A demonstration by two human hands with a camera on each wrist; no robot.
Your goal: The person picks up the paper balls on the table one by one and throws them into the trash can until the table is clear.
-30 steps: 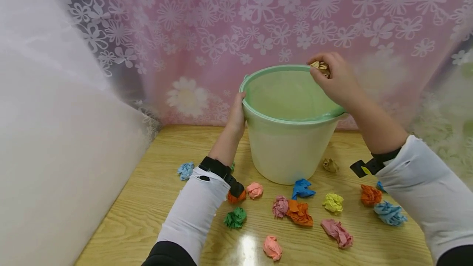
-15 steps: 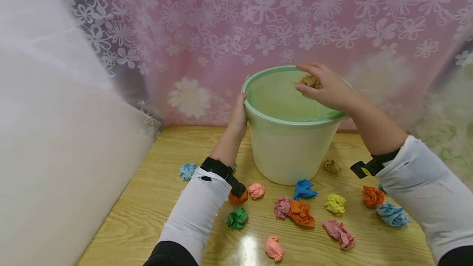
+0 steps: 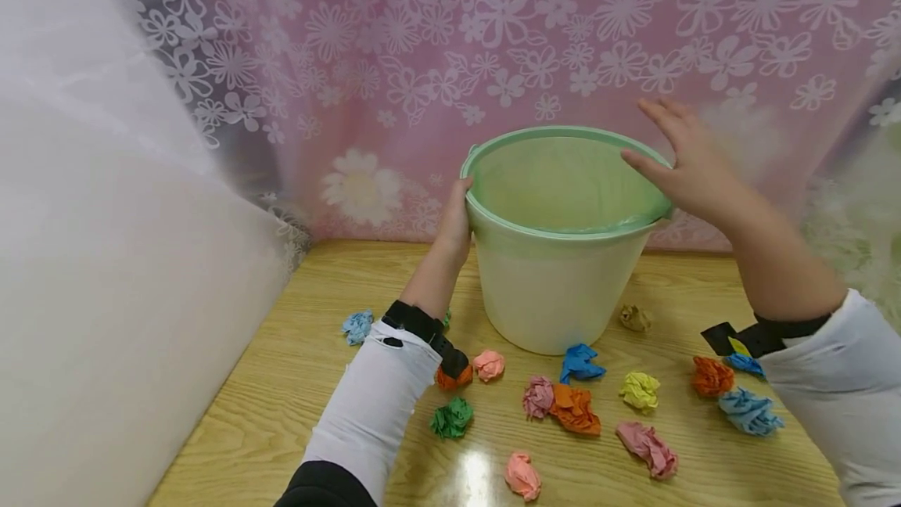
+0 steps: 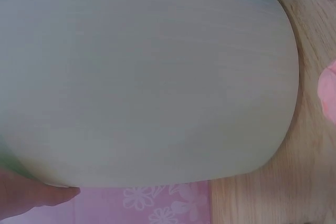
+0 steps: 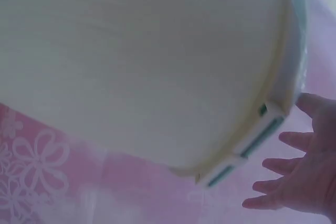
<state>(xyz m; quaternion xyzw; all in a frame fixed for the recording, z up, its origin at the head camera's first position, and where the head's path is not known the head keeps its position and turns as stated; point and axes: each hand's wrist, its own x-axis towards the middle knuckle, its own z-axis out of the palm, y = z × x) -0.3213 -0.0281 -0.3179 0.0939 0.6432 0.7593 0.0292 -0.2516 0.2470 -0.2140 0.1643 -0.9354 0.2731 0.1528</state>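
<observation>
A pale bucket (image 3: 556, 288) with a light green rim and a thin green lining stands on the table; its inside bottom is hidden. My left hand (image 3: 454, 217) holds the bucket at its left rim, its fingers partly hidden behind the wall. In the left wrist view, fingers (image 4: 47, 195) lie against the bucket's side. Beside the right rim my right hand (image 3: 693, 163) is raised with fingers spread and holds nothing. The right wrist view has this hand just outside the rim, by the handle mount (image 5: 247, 142).
Crumpled paper balls lie around the bucket on the wooden table (image 3: 281, 397): blue (image 3: 580, 363), yellow (image 3: 640, 391), green (image 3: 452, 418), orange (image 3: 576, 411), pink (image 3: 647, 450), brown (image 3: 635, 318) and several others. A pink flowered curtain (image 3: 422, 61) hangs behind.
My right hand carried a brown paper ball over the bucket and let it go; the ball is now out of sight. The hand then moved right, fingers spread. The left hand stayed put.
</observation>
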